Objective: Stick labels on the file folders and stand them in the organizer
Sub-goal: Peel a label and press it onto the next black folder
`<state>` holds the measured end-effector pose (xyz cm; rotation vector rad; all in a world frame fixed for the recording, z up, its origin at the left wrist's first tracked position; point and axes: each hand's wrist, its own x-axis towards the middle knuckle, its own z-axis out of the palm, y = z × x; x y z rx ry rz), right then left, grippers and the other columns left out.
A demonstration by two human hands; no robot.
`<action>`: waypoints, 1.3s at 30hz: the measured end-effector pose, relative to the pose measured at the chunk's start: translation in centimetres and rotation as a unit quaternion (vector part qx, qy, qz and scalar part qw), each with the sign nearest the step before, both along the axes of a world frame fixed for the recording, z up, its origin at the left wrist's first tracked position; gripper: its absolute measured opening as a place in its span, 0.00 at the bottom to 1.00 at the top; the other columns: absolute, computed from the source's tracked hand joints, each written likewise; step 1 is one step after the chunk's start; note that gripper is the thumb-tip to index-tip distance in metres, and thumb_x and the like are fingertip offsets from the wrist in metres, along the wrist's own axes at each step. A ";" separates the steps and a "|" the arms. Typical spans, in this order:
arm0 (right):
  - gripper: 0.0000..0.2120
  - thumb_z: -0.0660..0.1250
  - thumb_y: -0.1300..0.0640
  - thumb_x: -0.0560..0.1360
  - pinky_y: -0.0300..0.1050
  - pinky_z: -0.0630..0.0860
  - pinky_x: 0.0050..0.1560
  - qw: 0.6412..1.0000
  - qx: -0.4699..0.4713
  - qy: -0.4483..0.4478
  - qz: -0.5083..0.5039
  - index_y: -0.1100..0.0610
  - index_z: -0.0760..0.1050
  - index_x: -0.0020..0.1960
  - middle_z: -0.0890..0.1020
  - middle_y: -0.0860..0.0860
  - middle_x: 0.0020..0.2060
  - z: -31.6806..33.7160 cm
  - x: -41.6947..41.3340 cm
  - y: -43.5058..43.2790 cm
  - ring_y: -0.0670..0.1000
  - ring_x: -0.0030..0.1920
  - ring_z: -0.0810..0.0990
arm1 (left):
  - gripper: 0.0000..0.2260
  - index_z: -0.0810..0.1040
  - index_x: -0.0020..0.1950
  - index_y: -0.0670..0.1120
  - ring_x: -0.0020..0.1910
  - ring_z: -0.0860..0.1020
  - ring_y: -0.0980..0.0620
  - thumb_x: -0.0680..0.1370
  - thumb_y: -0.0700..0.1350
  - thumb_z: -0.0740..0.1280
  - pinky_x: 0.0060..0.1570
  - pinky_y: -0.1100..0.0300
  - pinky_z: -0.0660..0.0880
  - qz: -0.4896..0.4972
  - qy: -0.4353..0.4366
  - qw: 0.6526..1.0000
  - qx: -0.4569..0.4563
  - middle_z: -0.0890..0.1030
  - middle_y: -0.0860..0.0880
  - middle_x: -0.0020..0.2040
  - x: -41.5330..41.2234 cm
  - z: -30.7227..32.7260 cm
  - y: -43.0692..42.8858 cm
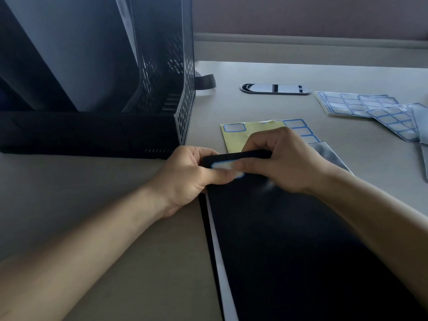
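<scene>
Both hands press a label onto a folder's top edge, by the organizer.

The left hand (185, 174) and right hand (278, 163) each pinch the far edge of the flat black file folder (289, 239), thumbs laid on the blue-bordered white label (225, 166) and fingers curled over behind it; the folder runs from the near edge of the pale grey table (254, 107) towards its middle. The black perforated metal organizer (183, 107) stands on the table's left side, just beside the left hand, with a grey folder (81, 54) leaning in it. A yellow backing sheet (234, 137) with a few labels left lies just behind the hands, and loose sheets of blue-bordered labels (347, 105) lie towards the far right corner, beyond a black oval cable port (275, 88).
</scene>
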<state>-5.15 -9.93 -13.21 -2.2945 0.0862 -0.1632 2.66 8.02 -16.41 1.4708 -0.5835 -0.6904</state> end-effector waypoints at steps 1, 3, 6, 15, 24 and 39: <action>0.10 0.76 0.50 0.70 0.43 0.69 0.34 1.000 0.004 0.010 0.000 0.56 0.81 0.38 0.81 0.56 0.33 0.0 0.1 -0.1 0.47 0.31 0.73 | 0.12 0.83 0.45 0.38 0.43 0.81 0.47 0.63 0.37 0.79 0.50 0.55 0.77 -0.002 -0.005 1.000 0.006 0.84 0.41 0.43 0.0 0.0 0.0; 0.10 0.75 0.49 0.71 0.43 0.69 0.34 0.999 0.020 0.039 0.003 0.55 0.81 0.39 0.80 0.54 0.31 -0.1 0.4 -0.4 0.46 0.31 0.73 | 0.13 0.83 0.47 0.37 0.46 0.80 0.45 0.65 0.39 0.79 0.54 0.51 0.75 -0.006 -0.004 1.000 0.009 0.83 0.38 0.46 -0.1 0.0 0.2; 0.11 0.72 0.46 0.73 0.45 0.69 0.37 0.998 0.042 0.057 0.006 0.54 0.82 0.43 0.81 0.56 0.36 -0.7 0.3 -0.9 0.47 0.34 0.73 | 0.10 0.85 0.45 0.43 0.45 0.80 0.45 0.70 0.49 0.77 0.54 0.48 0.75 -0.003 -0.028 1.000 0.010 0.84 0.38 0.45 -0.5 0.1 0.2; 0.12 0.72 0.48 0.74 0.43 0.65 0.35 0.998 0.028 0.044 -0.034 0.57 0.82 0.40 0.77 0.54 0.33 -1.2 1.0 -0.7 0.49 0.33 0.69 | 0.21 0.64 0.29 0.49 0.26 0.58 0.56 0.82 0.47 0.63 0.29 0.58 0.56 0.061 -0.220 0.969 0.096 0.61 0.54 0.26 -0.7 -0.9 -0.6; 0.10 0.69 0.44 0.75 0.42 0.72 0.38 0.993 -0.085 0.015 -0.081 0.49 0.81 0.41 0.82 0.45 0.37 0.4 1.9 -1.6 0.46 0.37 0.77 | 0.21 0.72 0.33 0.42 0.29 0.67 0.52 0.80 0.55 0.64 0.33 0.57 0.62 0.141 -0.214 0.962 0.092 0.66 0.49 0.28 -0.8 -1.0 -0.6; 0.30 0.66 0.34 0.74 0.46 0.76 0.45 0.912 -0.268 0.159 -0.266 0.62 0.80 0.54 0.84 0.59 0.47 0.9 -9.6 -7.4 0.58 0.45 0.81 | 0.18 0.78 0.48 0.43 0.41 0.79 0.42 0.74 0.58 0.61 0.44 0.46 0.76 0.153 -0.360 0.916 0.087 0.82 0.43 0.40 -1.2 -1.9 0.3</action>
